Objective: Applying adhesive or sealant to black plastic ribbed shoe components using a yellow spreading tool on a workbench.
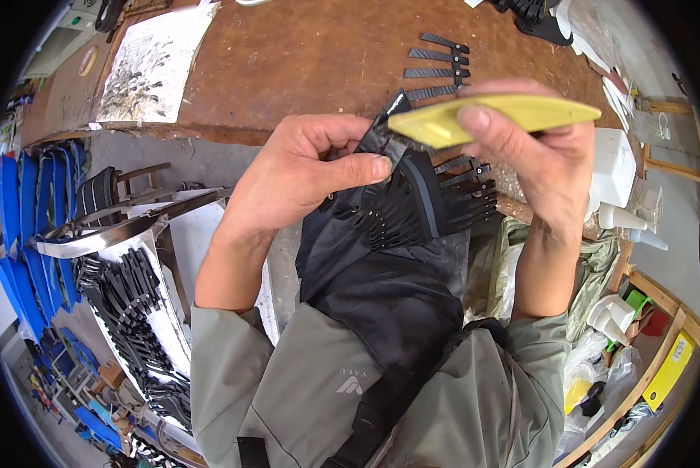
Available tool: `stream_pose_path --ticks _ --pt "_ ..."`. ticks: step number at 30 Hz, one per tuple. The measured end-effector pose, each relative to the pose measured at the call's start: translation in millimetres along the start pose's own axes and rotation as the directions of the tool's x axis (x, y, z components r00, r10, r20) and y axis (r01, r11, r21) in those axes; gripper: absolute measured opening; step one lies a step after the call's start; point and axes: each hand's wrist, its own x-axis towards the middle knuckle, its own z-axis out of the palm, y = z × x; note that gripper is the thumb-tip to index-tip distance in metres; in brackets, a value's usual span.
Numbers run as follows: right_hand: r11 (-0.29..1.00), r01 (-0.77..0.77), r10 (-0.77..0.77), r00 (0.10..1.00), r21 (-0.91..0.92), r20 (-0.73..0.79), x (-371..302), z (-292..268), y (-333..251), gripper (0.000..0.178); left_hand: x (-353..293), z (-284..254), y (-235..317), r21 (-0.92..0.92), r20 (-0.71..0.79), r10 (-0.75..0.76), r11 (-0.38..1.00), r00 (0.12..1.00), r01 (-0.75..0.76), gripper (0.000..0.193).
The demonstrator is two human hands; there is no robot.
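My left hand (pixel 307 171) pinches a flat black strap piece (pixel 387 129) between thumb and fingers, just above my lap. A yellow brush (pixel 537 111) is gripped in my right hand (pixel 541 156). Its dark bristled end, partly hidden, is against or just over the strap piece; I cannot tell which. Below the hands, a bundle of thin black straps (pixel 389 222) lies across the black cloth (pixel 381 288) on my lap. Several black strips with small metal dots (pixel 436 74) lie in a row on the brown table, beyond the brush.
A stained white sheet (pixel 155 66) covers part of the brown table (pixel 295 54). To my left stand a white tray heaped with black straps (pixel 135 312), a curved metal bar (pixel 104 246) and hanging blue pieces (pixel 34 183). White cups (pixel 611 316) and plastic bags occupy a wooden-framed shelf at right.
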Motion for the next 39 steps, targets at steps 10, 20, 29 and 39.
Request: stream_pose_path --ticks 10,20,29,39 --pt "0.996 0.042 -0.043 0.999 -0.075 -0.009 4 -4 -3 0.020 -1 4 5 -0.019 -0.013 0.011 1.000 1.000 -0.011 0.026" --pt "0.996 0.056 -0.038 0.973 0.073 -0.226 6 -23 7 0.018 1 4 8 -0.124 0.022 0.052 0.991 0.998 -0.049 0.027" --pt "0.881 0.279 -0.429 0.811 -0.382 -0.398 -11 -48 -9 0.019 8 3 25 0.040 -0.136 0.175 0.984 0.975 -0.171 0.022" --pt "0.786 -0.229 0.074 0.957 -0.574 -0.279 -47 -123 29 0.020 104 -48 53 0.848 -0.380 0.755 0.516 0.535 -0.126 0.043"
